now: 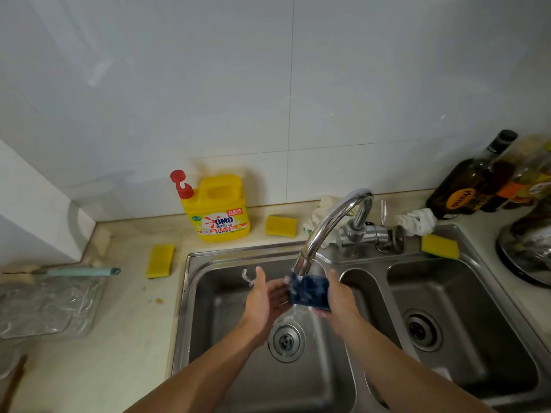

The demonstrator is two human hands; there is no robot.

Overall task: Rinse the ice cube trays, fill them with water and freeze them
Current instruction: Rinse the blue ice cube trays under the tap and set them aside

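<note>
Overhead, looking down into the left basin of a stainless steel double sink (208, 323). Held directly under the spout of a curved chrome tap (334, 222): a small dark blue plastic ice cube tray (311, 293), tipped up on edge, with water running over it and falling toward the round metal drain (286, 341) below.

Probably early in the task: rinsing under way, judging by the stream and the splashes. Only one tray in view, and no telling about any others. Filling with water and carrying to a freezer not yet done; no freezer in sight.

Clasped from both sides, well above the basin floor. Right hand (340, 296) wrapped around the tray's right edge, thumb pointing up beside it, fingertips curled under the lower corner. Left hand (265, 296) spread flat, fingers straight and slightly apart, palm turned toward the tray, fingertips touching or just beside its left edge; hard to say which through the splashing water.

On the beige countertop (134, 338) around the sink: a yellow plastic detergent jug (219, 216) with a red pump against the white tiled wall, a yellow rectangular sponge (160, 260) just left of the basin, and a crumpled clear plastic sheet (50, 305) far left.
</note>
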